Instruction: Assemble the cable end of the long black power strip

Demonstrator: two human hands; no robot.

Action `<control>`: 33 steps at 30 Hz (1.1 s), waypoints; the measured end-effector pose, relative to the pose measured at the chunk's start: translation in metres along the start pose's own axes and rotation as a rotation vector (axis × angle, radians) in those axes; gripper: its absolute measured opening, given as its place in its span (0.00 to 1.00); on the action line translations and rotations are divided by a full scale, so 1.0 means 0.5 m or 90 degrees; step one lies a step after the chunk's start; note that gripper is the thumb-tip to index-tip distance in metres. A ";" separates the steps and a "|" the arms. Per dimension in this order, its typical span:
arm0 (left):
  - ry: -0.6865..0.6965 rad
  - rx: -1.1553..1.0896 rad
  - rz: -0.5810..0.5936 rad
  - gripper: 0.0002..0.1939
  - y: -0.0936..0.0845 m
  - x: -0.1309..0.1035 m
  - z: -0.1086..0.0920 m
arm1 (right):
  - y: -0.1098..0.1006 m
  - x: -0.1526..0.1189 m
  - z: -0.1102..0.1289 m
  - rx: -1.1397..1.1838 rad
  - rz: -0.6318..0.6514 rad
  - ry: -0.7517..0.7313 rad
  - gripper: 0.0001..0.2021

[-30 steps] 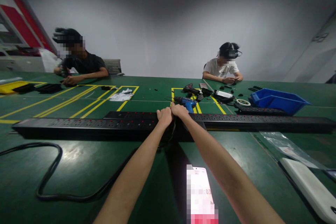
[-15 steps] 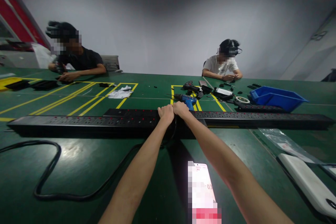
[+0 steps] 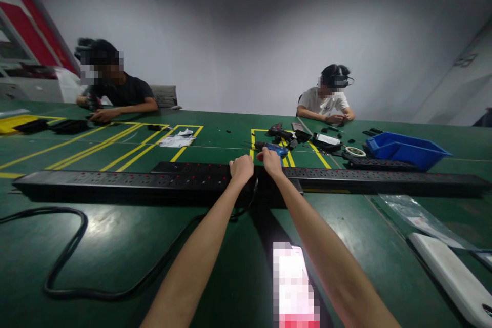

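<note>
Long black power strips (image 3: pixel 126 180) with rows of sockets and small red spots lie across the table. At their middle, my left hand (image 3: pixel 242 168) is a closed fist, knuckles up; what it grips is hidden. Just to its right, my right hand (image 3: pixel 272 161) has its fingers curled in above the strips, and I cannot make out anything in them. A thin black cord (image 3: pixel 255 187) hangs beneath and between the hands. Behind my right hand lies a blue cordless drill (image 3: pixel 280 150), partly covered by it.
A thick black cable (image 3: pixel 65 264) loops over the green table at left. A lit phone (image 3: pixel 295 287) lies between my forearms. To the right are a white power bank-like block (image 3: pixel 448 271), a plastic bag (image 3: pixel 415 215) and a blue bin (image 3: pixel 407 149). Two people sit opposite.
My hands were touching over the strips; now a gap shows between them. My right hand has shifted a little right, its fingers more raised. The view has tilted slightly.
</note>
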State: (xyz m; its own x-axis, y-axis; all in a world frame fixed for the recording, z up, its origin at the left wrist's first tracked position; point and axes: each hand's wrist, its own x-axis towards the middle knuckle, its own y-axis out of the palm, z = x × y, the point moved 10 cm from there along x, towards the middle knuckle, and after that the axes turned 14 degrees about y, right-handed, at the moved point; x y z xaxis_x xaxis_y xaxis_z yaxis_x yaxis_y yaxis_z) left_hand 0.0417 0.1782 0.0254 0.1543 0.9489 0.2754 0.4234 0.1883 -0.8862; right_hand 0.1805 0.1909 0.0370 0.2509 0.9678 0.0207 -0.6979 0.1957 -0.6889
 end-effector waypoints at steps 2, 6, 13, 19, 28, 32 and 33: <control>-0.001 -0.048 -0.052 0.17 -0.015 0.001 0.005 | -0.042 -0.016 -0.017 0.070 -0.039 -0.026 0.29; 0.071 -0.132 -0.112 0.17 -0.043 -0.008 -0.005 | -0.099 -0.031 -0.075 0.078 -0.103 -0.019 0.20; 0.224 -0.060 -0.011 0.20 -0.050 -0.057 -0.054 | -0.098 -0.018 -0.113 0.166 -0.065 0.005 0.19; 0.286 -0.014 0.017 0.20 -0.049 -0.076 -0.064 | -0.087 -0.019 -0.100 0.107 -0.050 -0.023 0.20; 0.297 0.014 0.012 0.18 -0.055 -0.087 -0.066 | -0.074 -0.032 -0.082 -0.028 -0.053 -0.042 0.19; 0.279 0.005 0.005 0.16 -0.049 -0.082 -0.052 | -0.070 -0.043 -0.072 -0.069 -0.063 -0.063 0.18; 0.275 0.002 0.005 0.16 -0.047 -0.080 -0.048 | -0.070 -0.046 -0.071 -0.075 -0.065 -0.067 0.18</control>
State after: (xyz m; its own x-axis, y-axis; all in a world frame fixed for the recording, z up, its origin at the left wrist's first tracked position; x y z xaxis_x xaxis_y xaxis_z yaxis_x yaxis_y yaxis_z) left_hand 0.0471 0.1297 0.0440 0.5180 0.7570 0.3983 0.4178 0.1824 -0.8900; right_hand 0.2228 0.1562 0.0350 0.2397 0.9565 0.1665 -0.5872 0.2794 -0.7597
